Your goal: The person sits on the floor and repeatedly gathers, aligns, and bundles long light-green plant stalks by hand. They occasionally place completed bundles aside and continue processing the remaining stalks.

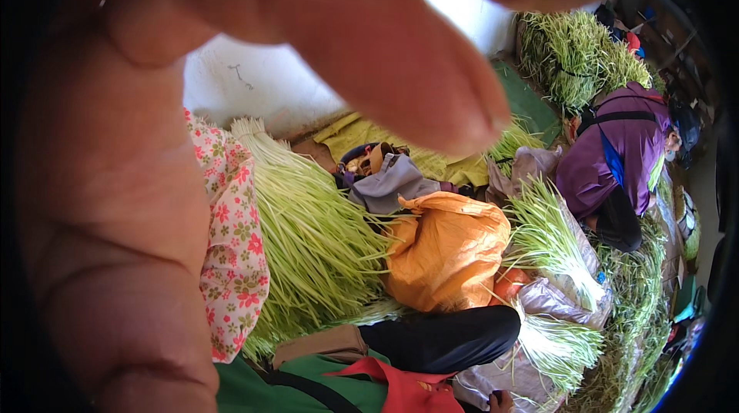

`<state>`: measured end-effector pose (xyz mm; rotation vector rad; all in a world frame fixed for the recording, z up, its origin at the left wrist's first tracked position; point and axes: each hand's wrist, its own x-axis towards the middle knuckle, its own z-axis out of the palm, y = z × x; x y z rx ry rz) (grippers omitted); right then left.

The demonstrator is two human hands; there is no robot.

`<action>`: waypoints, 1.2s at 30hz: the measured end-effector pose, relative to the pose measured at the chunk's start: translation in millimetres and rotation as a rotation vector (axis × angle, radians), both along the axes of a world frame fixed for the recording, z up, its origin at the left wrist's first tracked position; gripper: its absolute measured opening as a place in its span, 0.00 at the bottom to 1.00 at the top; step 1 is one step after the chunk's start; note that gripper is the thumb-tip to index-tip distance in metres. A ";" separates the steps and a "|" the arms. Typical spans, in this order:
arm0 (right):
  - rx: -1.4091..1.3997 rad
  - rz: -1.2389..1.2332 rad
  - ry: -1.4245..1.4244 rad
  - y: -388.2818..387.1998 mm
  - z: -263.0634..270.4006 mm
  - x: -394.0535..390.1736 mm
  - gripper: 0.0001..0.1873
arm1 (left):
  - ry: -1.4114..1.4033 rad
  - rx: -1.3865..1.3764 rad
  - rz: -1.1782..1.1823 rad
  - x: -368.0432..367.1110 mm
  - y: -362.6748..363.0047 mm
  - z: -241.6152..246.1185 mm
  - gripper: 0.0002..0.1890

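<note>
My left hand (pixel 260 55) looms right before the camera, palm side showing and large in the view. Its fingers are spread apart, and I see nothing held in them. Behind it lies pink floral cloth (pixel 236 240), which looks like a sleeve. What looks like my right hand (pixel 501 401) shows only as a few fingers at the bottom edge, beside the red cloth (pixel 404 378); its grip is hidden. A big sheaf of pale green stalks (pixel 306 228) leans beside the floral cloth. Smaller bunches of stalks (pixel 548 234) with white ends lie further right.
An orange sack (pixel 450 251) stands mid-view, before a grey cloth (pixel 392 182) and yellow sheeting (pixel 340 136). A bent dark-trousered leg (pixel 450 335) is below. At right a person in purple (pixel 612 147) bends near loose greens (pixel 623 292). Tied greens (pixel 566 61) stand by the white wall (pixel 248 78).
</note>
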<state>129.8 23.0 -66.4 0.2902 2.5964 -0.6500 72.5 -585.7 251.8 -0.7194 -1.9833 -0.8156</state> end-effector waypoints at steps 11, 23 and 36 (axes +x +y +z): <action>0.001 -0.046 -0.036 -22.0 2.5 -12.4 0.25 | -0.112 0.209 -0.028 -62.1 -11.3 -59.2 0.21; -0.108 -0.047 0.302 -4.4 -31.7 -5.2 0.07 | -0.907 -0.139 0.415 -58.2 -115.3 -369.7 0.11; -0.097 -0.022 0.327 -2.8 -36.8 -2.8 0.07 | -1.089 -0.360 0.639 -64.7 -111.4 -364.7 0.11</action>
